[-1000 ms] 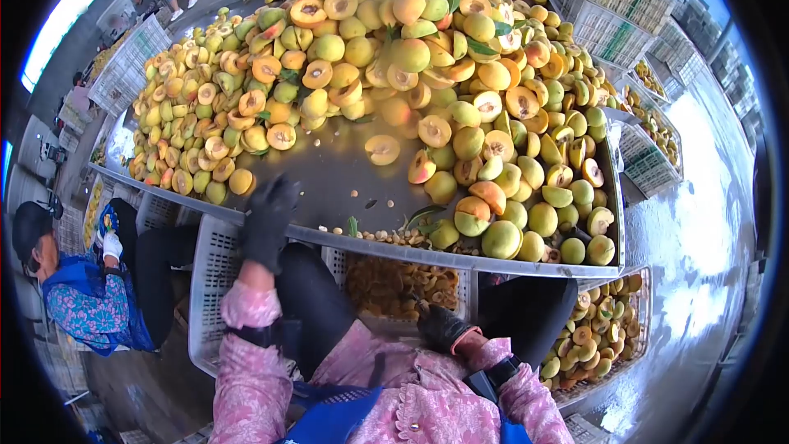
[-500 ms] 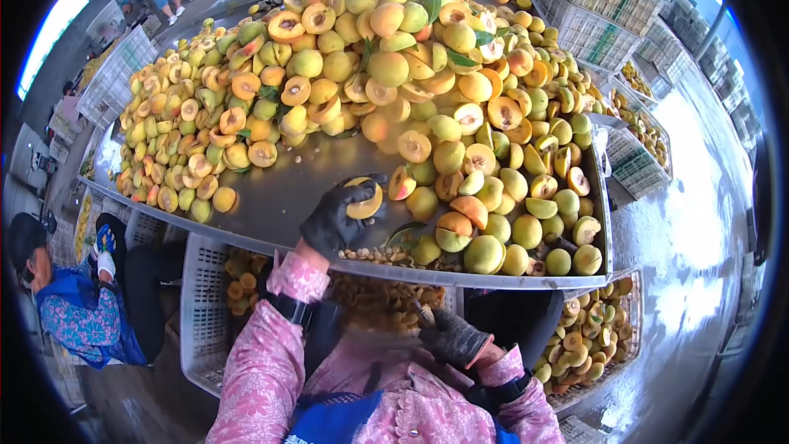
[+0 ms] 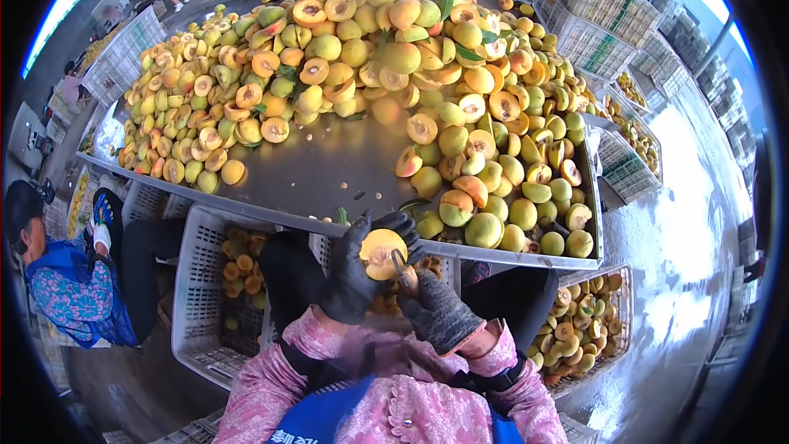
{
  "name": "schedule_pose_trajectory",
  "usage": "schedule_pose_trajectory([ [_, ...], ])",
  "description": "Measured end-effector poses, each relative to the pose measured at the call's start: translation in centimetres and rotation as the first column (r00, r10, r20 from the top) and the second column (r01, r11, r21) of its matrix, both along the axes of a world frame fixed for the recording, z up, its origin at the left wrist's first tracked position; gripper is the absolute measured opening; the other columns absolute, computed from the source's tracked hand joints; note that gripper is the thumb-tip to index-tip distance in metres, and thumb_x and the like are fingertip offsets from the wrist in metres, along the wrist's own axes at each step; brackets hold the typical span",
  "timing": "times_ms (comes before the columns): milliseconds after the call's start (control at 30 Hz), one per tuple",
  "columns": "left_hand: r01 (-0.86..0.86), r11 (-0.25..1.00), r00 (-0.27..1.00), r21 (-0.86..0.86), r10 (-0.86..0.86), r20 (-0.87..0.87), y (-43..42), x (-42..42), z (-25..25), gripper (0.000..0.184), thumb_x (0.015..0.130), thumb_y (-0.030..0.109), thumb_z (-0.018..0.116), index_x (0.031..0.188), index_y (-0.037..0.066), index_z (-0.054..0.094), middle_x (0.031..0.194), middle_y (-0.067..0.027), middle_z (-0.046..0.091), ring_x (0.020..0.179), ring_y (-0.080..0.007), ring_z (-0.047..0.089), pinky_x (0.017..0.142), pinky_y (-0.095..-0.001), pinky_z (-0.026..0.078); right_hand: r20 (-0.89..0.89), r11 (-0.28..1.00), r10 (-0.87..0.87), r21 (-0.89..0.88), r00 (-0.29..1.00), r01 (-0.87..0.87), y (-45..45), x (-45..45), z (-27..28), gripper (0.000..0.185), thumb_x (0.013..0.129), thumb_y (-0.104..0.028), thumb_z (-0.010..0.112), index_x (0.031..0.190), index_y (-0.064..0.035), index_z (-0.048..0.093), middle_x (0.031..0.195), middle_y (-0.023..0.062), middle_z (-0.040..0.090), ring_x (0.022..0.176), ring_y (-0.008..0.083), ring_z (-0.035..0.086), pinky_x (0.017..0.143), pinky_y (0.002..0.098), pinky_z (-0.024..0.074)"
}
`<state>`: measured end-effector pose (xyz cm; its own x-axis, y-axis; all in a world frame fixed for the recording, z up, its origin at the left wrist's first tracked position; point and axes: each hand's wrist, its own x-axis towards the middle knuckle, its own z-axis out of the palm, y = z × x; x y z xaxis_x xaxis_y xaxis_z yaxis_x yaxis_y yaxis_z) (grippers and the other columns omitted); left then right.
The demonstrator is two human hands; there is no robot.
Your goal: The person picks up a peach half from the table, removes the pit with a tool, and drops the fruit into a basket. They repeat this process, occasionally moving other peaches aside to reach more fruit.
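Note:
My left hand (image 3: 349,275), in a black glove, holds a halved yellow fruit (image 3: 383,253) with its cut face up, just over the table's near edge. My right hand (image 3: 440,312), in a dark grey glove, is closed round the wooden handle of a small looped tool (image 3: 404,270). The tool's metal loop touches or nearly touches the middle of the cut face. Beyond both hands, a large heap of halved fruit (image 3: 403,57) lies on the metal table (image 3: 288,177). Small pits lie scattered on the metal.
A crate (image 3: 197,312) with some fruit halves stands at lower left, another full crate (image 3: 626,321) at lower right. A seated co-worker (image 3: 82,288) is at the left. Stacked crates (image 3: 596,16) rise at the back right.
My left hand first reached over the table, took a fruit half, and has now brought it back to my right hand. The tool in my right hand has risen to the fruit.

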<state>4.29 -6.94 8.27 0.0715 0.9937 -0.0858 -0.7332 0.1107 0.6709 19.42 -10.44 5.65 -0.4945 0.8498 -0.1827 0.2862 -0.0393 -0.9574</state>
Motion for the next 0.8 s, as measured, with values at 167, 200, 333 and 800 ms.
schedule_pose_trajectory([
  [167, -0.068, 0.952, 0.854, 0.297, 0.210, -0.476, -1.3, 0.0, -1.6, 0.036, 0.092, 0.020, 0.042, 0.114, -0.009, 0.046, 0.107, -0.0201, 0.056, 0.100, -0.0251, 0.056, 0.089, -0.0371, 0.045, 0.065, 0.973, 0.022, 0.226, 0.998, -0.037, -0.9, -0.3, -2.2, 0.019, 0.084, -0.012, 0.052, 0.100, -0.0017, 0.054, 0.090, 0.0197, 0.053, 0.083, 0.0336, 0.053, 0.072, 0.0385, 0.0435],
  [200, -0.063, 0.946, 0.824, 0.317, 0.229, -0.519, -1.4, -0.2, -1.9, 0.034, 0.092, 0.017, 0.043, 0.114, -0.009, 0.046, 0.107, -0.0194, 0.057, 0.099, -0.0241, 0.057, 0.089, -0.0358, 0.045, 0.104, 0.949, 0.049, 0.306, 0.993, -0.079, -1.0, -0.4, -2.0, 0.019, 0.084, -0.012, 0.052, 0.099, -0.0019, 0.055, 0.089, 0.0202, 0.052, 0.083, 0.0340, 0.052, 0.072, 0.0384, 0.0434],
  [333, -0.097, 0.943, 0.821, 0.320, 0.257, -0.509, -1.7, 0.1, -3.6, 0.033, 0.092, 0.016, 0.043, 0.114, -0.009, 0.046, 0.105, -0.0165, 0.059, 0.095, -0.0219, 0.059, 0.088, -0.0325, 0.044, 0.247, 0.939, 0.097, 0.297, 0.964, -0.171, -1.0, -0.8, -0.9, 0.025, 0.080, -0.011, 0.049, 0.101, 0.0006, 0.057, 0.093, 0.0223, 0.050, 0.085, 0.0341, 0.050, 0.074, 0.0383, 0.0428],
  [800, -0.200, 0.970, 0.728, 0.141, 0.243, -0.641, -1.7, 0.4, -6.2, 0.039, 0.096, 0.024, 0.030, 0.107, -0.005, 0.054, 0.100, -0.0126, 0.061, 0.089, -0.0175, 0.059, 0.083, -0.0293, 0.046, 0.326, 0.926, 0.103, 0.313, 0.940, -0.210, -0.9, -2.7, -3.8, 0.026, 0.082, -0.004, 0.046, 0.106, 0.0040, 0.052, 0.084, 0.0162, 0.052, 0.079, 0.0310, 0.050, 0.073, 0.0370, 0.0402],
])
